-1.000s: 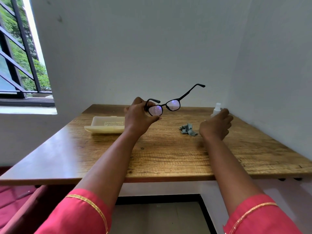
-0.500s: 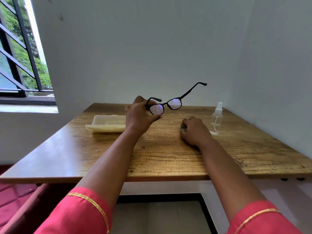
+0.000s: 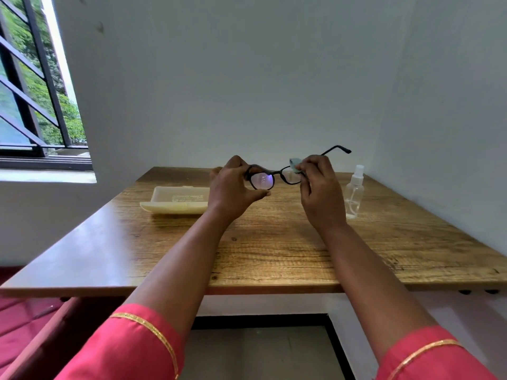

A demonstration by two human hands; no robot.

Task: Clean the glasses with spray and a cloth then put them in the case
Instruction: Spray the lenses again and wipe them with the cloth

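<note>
Above the tabletop [image 3: 274, 253] our left hand [image 3: 233, 187] holds the glasses [image 3: 274, 178]; our right hand [image 3: 319, 187] presses a cloth [image 3: 295, 164] to one lens.

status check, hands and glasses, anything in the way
Left hand grips glasses by one lens rim. Right hand pinches cloth on the other lens. Case and spray bottle on table, nothing blocking.

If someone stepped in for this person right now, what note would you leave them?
Left hand holds the glasses by one lens rim, above the table.
Right hand pinches the cloth against the other lens.
Spray bottle stands on the table at right; the case lies at left.
Wiping is under way.
Left: finish both lenses, then put the glasses in the case.
</note>
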